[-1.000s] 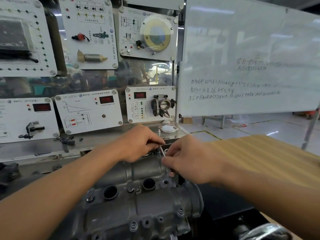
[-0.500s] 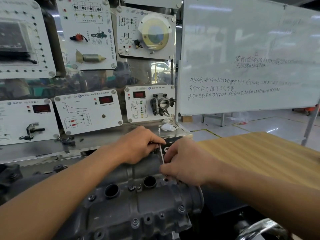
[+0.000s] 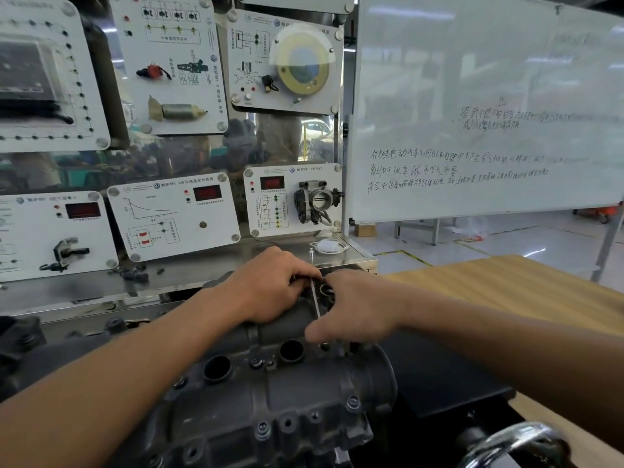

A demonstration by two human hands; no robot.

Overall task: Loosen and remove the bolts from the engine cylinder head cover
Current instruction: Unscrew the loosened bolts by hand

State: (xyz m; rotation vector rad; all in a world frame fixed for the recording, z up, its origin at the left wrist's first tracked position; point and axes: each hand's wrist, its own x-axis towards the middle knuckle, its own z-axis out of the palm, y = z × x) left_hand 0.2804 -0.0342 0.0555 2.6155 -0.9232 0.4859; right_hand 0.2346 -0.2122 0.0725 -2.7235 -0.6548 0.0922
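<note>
The left fingers (image 3: 305, 273) are curled together and pinch the top of a thin metal rod (image 3: 315, 297), which slants down and passes behind the right hand (image 3: 358, 305). The right hand's fingers curl down over the cover's far end, thumb stretched out to the left. I cannot tell whether they hold the rod's lower end.

The cover (image 3: 270, 396) is dull grey cast metal, ribbed, with two round dark holes (image 3: 217, 368) along its middle. It lies below both hands in the lower centre of the view. Bolts (image 3: 353, 401) sit in bosses along its near edge.

The left hand (image 3: 266, 288) rests knuckles-up on the cover, and both bare forearms reach in from the bottom corners.

Behind stand a steel shelf (image 3: 202, 265), white panels (image 3: 175, 214) and a whiteboard (image 3: 472, 96).
</note>
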